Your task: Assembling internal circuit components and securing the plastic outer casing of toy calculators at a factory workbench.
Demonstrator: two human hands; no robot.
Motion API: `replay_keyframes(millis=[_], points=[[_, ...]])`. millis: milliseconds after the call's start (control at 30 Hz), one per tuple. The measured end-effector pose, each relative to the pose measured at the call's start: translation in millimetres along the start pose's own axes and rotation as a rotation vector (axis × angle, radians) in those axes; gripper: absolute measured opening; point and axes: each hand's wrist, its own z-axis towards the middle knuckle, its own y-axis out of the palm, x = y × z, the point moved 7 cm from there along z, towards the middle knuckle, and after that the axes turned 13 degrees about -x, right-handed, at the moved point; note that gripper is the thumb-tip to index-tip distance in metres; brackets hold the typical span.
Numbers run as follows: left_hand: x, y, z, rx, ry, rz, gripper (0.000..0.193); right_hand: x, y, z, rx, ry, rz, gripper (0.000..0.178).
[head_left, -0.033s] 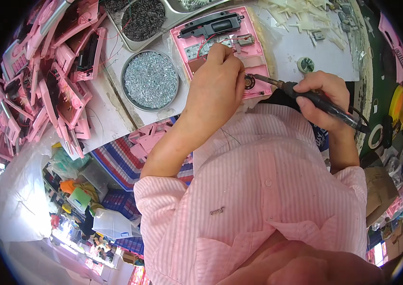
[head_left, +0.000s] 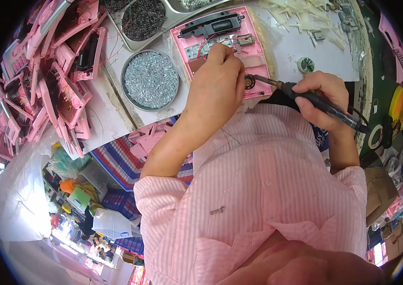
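Note:
A pink plastic housing (head_left: 262,46) lies at the table's front edge, with a dark grey mechanism (head_left: 212,25), metal parts and thin red wires inside. Over its lower middle is my left hand (head_left: 218,78), fingers closed in a pinch; whatever they hold is hidden behind them. My right hand (head_left: 327,97) grips a soldering iron (head_left: 320,103) by its black handle. The iron's tip points left, at or very near a small round speaker (head_left: 249,81) in the housing's near right corner. I cannot tell whether the tip touches it.
A round tin of small silver screws (head_left: 150,80) stands left of the housing. Behind it is a metal tray (head_left: 169,21) of dark springs. Pink housings (head_left: 61,76) pile up at far left. A small round container (head_left: 305,64) and whitish plastic parts (head_left: 301,21) lie to the right.

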Motion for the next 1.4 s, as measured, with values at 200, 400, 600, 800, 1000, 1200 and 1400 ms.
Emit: replay_keyframes(millis=[200, 400, 600, 800, 1000, 1200, 1400], points=[[0.9, 0.6, -0.2, 0.019, 0.025, 0.031, 0.012, -0.5, 2.9, 3.9, -0.007, 0.024, -0.030, 0.017], [0.4, 2.5, -1.5, 0.027, 0.057, 0.045, 0.012, -2.6, 3.9, 5.5, -0.041, 0.019, -0.046, 0.016], [1.5, -0.2, -3.4, 0.080, 0.080, 0.031, 0.010, -5.2, -8.9, -1.5, 0.049, 0.031, 0.020, 0.015], [0.1, 0.2, -9.0, 0.093, 0.062, -0.022, 0.012, -6.8, -19.4, -5.6, 0.086, 0.007, -0.010, 0.016], [6.1, -1.9, -9.7, 0.070, 0.088, 0.072, 0.016, -8.3, -18.1, -3.5, 0.039, -0.026, -0.010, 0.016], [9.4, 0.6, -7.1, 0.052, 0.160, 0.127, 0.018, -6.6, -13.4, -1.2, 0.013, -0.022, -0.036, 0.016], [11.5, 1.5, -5.7, 0.062, 0.191, 0.160, 0.018, -5.5, -9.9, 0.5, -0.014, -0.026, -0.047, 0.017]])
